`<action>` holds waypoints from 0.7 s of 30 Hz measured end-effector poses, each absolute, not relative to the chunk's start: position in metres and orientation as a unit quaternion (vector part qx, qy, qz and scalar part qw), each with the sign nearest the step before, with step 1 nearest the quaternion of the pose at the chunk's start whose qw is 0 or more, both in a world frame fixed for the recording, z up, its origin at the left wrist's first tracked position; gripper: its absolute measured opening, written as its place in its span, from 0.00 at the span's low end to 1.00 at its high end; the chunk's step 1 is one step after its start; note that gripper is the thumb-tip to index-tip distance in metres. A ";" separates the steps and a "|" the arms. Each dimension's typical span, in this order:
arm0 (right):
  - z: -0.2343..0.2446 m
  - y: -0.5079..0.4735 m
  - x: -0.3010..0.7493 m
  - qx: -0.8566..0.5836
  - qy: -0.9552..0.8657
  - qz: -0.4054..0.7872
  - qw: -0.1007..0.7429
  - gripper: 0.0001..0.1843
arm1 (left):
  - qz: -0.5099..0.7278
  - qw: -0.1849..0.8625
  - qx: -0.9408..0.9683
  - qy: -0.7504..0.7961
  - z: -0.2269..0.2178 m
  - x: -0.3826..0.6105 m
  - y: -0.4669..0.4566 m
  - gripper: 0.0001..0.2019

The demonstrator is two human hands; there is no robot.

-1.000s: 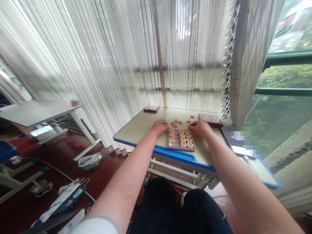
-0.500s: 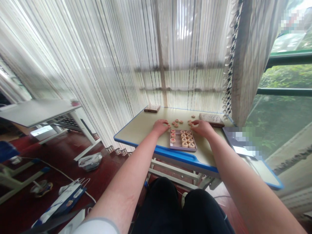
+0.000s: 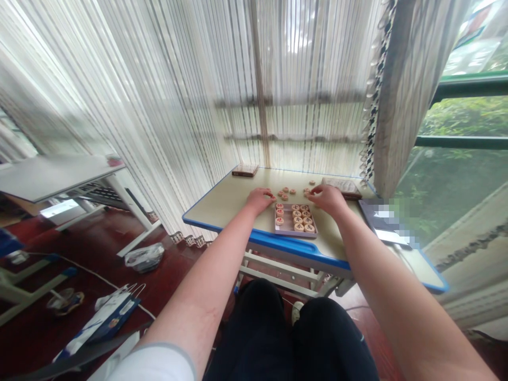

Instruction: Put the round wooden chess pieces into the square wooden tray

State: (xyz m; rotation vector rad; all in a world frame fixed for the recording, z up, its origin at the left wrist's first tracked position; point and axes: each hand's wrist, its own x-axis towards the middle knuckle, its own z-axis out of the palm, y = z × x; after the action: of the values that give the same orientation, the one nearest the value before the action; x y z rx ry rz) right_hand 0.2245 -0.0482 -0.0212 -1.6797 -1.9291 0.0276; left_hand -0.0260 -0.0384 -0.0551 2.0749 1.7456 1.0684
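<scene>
A shallow pale box [image 3: 296,234] lies on the desk, holding round wooden Chinese chess pieces [image 3: 298,220]. Red-marked ones stand in its left column; black-marked ones fill two columns on the right. My left hand [image 3: 259,201] is by the box's upper left corner, fingers closed on a Chinese chess piece [image 3: 273,199]. Beyond the upper right corner, my right hand [image 3: 327,198] has its fingertips pinched at another Chinese chess piece [image 3: 307,193], partly hidden by them. Several loose pieces [image 3: 285,190] lie on the desk between the hands.
The cream desk [image 3: 216,203] has a blue edge. A brown box-like object [image 3: 245,170] sits at its back left, and another flat case [image 3: 343,187] is behind my right hand. A dark flat item [image 3: 371,211] lies to the right. Curtains [image 3: 178,106] hang behind the desk.
The view has tilted slightly, so the desk appears a little higher. Both hands stay near the same places, with small finger movements. The pieces in the box look the same.
</scene>
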 end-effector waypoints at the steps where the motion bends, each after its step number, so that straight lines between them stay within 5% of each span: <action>1: -0.017 -0.057 0.218 -0.598 -0.738 -0.018 0.312 0.15 | 0.362 0.114 0.708 0.596 -0.055 -0.026 -0.039 0.12; 8: -0.002 -0.116 0.164 -0.318 -0.893 0.016 0.319 0.13 | 0.352 0.096 0.705 0.608 -0.052 -0.024 -0.038 0.12; 21: -0.004 -0.120 0.165 -0.318 -0.910 0.021 0.267 0.13 | 0.364 0.091 0.706 0.601 -0.058 -0.025 -0.031 0.12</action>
State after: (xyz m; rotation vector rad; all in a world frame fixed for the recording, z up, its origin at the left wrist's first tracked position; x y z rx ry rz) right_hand 0.1650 -0.1203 -0.0041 -0.8579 -2.4552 0.0574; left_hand -0.0247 -0.0308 -0.0575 2.0962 1.7860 1.0813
